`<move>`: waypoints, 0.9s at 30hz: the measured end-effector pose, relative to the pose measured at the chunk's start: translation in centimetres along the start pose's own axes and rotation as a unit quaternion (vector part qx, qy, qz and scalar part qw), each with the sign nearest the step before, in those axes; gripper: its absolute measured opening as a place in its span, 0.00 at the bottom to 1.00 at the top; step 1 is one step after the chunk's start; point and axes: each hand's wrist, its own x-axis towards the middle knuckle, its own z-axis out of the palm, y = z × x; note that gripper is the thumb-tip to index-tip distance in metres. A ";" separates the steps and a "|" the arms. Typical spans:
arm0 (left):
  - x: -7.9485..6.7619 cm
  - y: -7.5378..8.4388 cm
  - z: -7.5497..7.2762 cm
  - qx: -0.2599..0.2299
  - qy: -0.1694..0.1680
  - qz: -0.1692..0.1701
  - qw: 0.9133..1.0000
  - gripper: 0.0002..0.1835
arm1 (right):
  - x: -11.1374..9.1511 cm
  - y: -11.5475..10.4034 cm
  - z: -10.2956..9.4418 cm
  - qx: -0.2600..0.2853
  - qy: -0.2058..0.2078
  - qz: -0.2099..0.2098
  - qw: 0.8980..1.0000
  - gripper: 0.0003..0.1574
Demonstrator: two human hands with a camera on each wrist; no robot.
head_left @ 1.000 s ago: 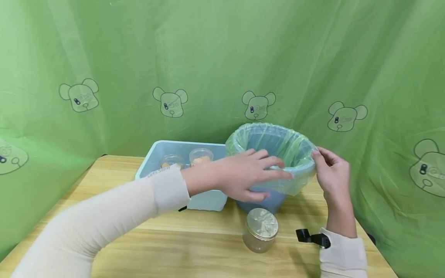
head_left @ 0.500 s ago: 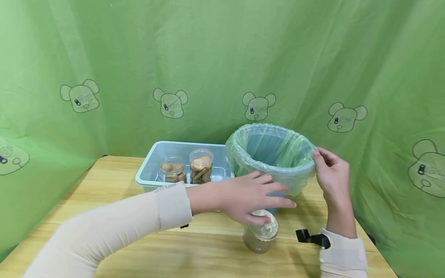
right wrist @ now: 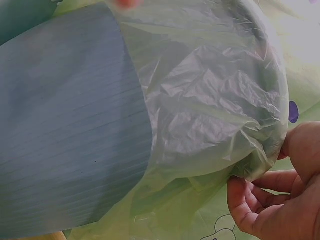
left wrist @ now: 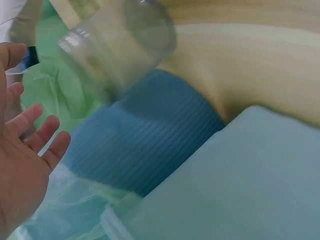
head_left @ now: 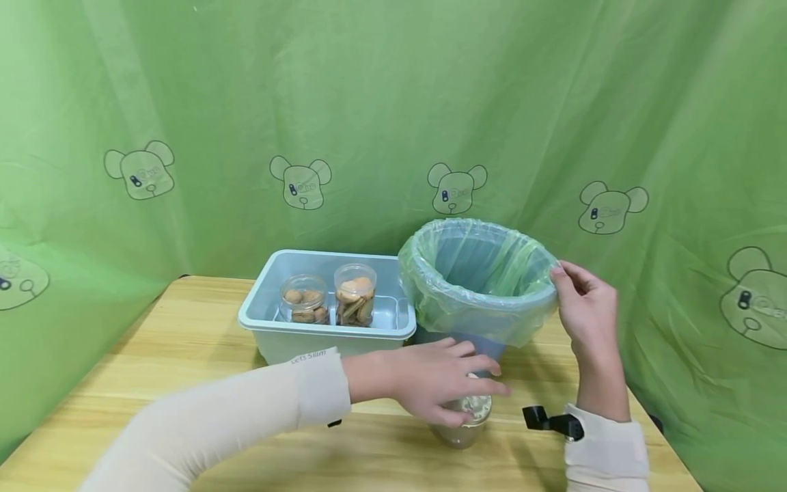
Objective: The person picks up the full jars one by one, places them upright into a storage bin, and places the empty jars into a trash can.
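Observation:
My left hand [head_left: 435, 379] hovers over a clear jar [head_left: 460, 437] with a whitish, crinkled top, its fingers spread. In the left wrist view those fingers appear apart from the blurred jar [left wrist: 120, 47]. A blue ribbed trash bin [head_left: 488, 347] stands behind the jar. A thin green plastic bag [head_left: 473, 316] lines it and folds over its rim. At the rim's right side my right hand [head_left: 587, 307] pinches the bag between thumb and fingers. The right wrist view shows the bag [right wrist: 200, 110] bunched at those fingers [right wrist: 245, 202].
Left of the bin stands a light blue tub [head_left: 332, 333]. Inside it are two clear jars, one with round brown pieces [head_left: 304, 301], one with flat cookie-like pieces [head_left: 355, 297]. A green curtain [head_left: 369, 102] hangs behind the wooden table [head_left: 184, 342].
My left hand has come down and toward me from in front of the bin's rim to the jar's top. The tub has come into fuller view. The right hand stays on the bag.

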 end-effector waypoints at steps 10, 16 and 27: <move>0.8 -0.5 3.7 -0.010 -0.009 -0.011 1.000 0.36 | 0.0 -0.1 -0.2 0.003 -0.009 -0.002 1.000 0.32; 1.1 -0.5 4.7 -0.037 -0.013 -0.010 0.999 0.37 | -0.1 -0.2 0.0 -0.005 -0.003 -0.004 1.000 0.32; 1.0 -0.5 5.7 -0.043 -0.012 -0.015 0.999 0.41 | -0.1 -0.2 0.2 -0.001 0.003 -0.003 1.000 0.31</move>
